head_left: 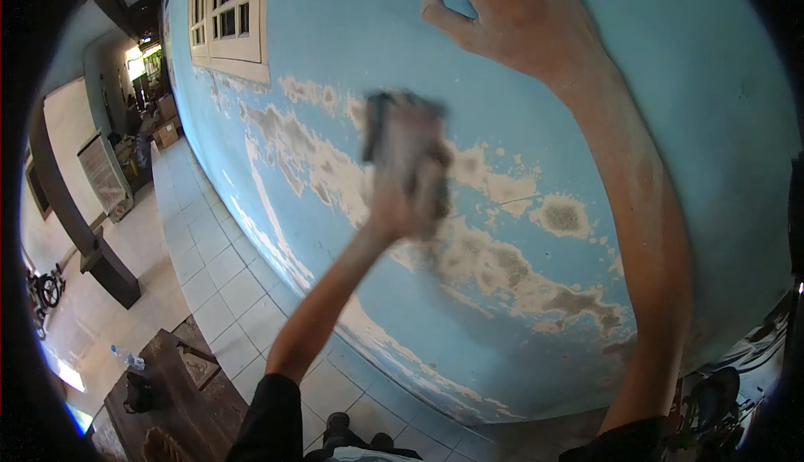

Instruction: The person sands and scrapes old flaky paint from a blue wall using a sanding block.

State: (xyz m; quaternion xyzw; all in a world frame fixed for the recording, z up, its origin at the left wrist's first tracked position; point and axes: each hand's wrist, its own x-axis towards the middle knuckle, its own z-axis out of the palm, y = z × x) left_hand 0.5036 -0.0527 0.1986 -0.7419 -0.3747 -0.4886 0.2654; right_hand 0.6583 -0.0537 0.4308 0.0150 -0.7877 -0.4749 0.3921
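My left hand [410, 169], smeared by motion, is closed around a dark rectangular pad [379, 127] against the light blue wall [352, 22]. Blur hides the pad's exact kind. Around and below it, the paint is worn away in pale and grey patches [490, 261]. Higher up on the right, my right hand [511, 14] rests at the wall with a bent wrist. Its thumb and finger meet in a ring, and only blue wall shows through the gap. Pale dust coats this hand and forearm.
A cream-framed window [230, 18] sits in the wall at upper left. White floor tiles [239, 282] run along its foot. A wooden table [172, 395] with a plastic bottle [127, 358] stands at lower left, near a dark post [109, 269]. A motorcycle [712, 403] is partly visible at lower right.
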